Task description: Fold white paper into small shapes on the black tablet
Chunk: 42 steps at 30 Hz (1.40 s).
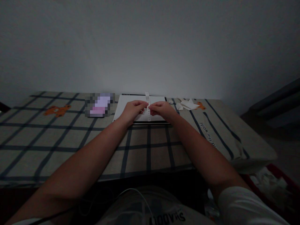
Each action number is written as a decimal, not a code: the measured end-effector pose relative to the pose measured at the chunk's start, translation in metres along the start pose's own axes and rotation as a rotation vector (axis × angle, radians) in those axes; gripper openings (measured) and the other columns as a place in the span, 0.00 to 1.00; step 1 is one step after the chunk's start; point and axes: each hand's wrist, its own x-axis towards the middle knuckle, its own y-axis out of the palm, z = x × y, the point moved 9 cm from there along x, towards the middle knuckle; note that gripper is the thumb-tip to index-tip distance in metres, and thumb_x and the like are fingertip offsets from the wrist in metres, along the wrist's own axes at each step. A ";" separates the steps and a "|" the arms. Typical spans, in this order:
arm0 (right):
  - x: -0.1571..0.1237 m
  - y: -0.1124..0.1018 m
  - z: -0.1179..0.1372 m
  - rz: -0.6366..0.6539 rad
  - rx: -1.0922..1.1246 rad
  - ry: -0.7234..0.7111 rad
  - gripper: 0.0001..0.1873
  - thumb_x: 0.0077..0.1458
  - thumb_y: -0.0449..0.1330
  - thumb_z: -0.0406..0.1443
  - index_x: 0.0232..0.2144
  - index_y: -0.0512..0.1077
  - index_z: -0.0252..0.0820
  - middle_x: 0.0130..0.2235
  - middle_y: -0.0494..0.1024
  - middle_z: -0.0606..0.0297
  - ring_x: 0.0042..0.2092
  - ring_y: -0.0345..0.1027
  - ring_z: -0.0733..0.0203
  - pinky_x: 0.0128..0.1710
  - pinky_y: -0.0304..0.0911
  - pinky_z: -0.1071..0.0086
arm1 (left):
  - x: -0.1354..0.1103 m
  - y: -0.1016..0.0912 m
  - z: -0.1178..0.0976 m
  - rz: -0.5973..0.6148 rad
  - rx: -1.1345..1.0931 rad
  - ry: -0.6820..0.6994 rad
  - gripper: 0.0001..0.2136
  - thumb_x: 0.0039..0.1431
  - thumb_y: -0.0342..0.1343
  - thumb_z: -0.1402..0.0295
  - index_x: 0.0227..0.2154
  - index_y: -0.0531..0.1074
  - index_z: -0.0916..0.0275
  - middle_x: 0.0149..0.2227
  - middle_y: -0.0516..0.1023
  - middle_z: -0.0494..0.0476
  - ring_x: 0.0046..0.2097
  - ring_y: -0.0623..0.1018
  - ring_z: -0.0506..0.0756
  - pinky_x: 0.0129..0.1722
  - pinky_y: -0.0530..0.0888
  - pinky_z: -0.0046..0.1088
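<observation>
A narrow white strip [147, 95] with small marks runs front to back over a white sheet [124, 106] with black edges, which lies on the table against the wall. My left hand [134, 111] is closed in a pinch at the strip's left side, near its middle. From the other side my right hand [162, 109] pinches at the same spot, its fingertips almost meeting those of the left. The fingertips hide the exact point of grip. Below them, the strip's front end shows over the sheet's lower edge.
Torn white paper scraps [188, 104] lie right of the sheet. A phone-like object with a blurred screen [100, 104] lies to the left. The checked tablecloth [147, 150] covers the table. Below the right edge stands a red bin [281, 175] holding pale crumpled pieces. A thin cable [133, 189] crosses my lap.
</observation>
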 end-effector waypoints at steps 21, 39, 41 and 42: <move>0.003 -0.011 0.004 -0.087 0.034 -0.080 0.11 0.46 0.71 0.41 0.25 0.77 0.39 0.25 0.78 0.65 0.29 0.71 0.66 0.34 0.70 0.69 | -0.003 0.011 0.006 0.100 0.076 -0.058 0.12 0.41 0.70 0.59 0.26 0.79 0.61 0.27 0.77 0.52 0.27 0.70 0.49 0.28 0.68 0.26; 0.002 0.002 0.004 0.015 0.025 -0.035 0.14 0.46 0.72 0.42 0.26 0.76 0.39 0.27 0.79 0.64 0.28 0.72 0.66 0.32 0.71 0.69 | 0.003 0.000 0.001 0.010 0.012 0.041 0.13 0.41 0.69 0.59 0.27 0.80 0.64 0.26 0.77 0.52 0.26 0.67 0.47 0.28 0.65 0.25; 0.002 -0.001 0.004 -0.017 0.030 -0.050 0.15 0.46 0.73 0.44 0.28 0.76 0.39 0.28 0.80 0.64 0.29 0.72 0.65 0.33 0.72 0.68 | 0.003 0.002 0.003 0.021 0.007 0.023 0.14 0.41 0.69 0.59 0.26 0.80 0.64 0.26 0.77 0.52 0.26 0.68 0.47 0.28 0.65 0.25; 0.003 -0.003 0.005 -0.039 0.034 -0.060 0.16 0.46 0.73 0.44 0.29 0.76 0.39 0.28 0.80 0.64 0.29 0.72 0.65 0.34 0.72 0.68 | 0.003 0.002 0.003 0.025 0.005 0.013 0.14 0.40 0.70 0.58 0.26 0.80 0.64 0.25 0.77 0.52 0.26 0.67 0.47 0.28 0.64 0.25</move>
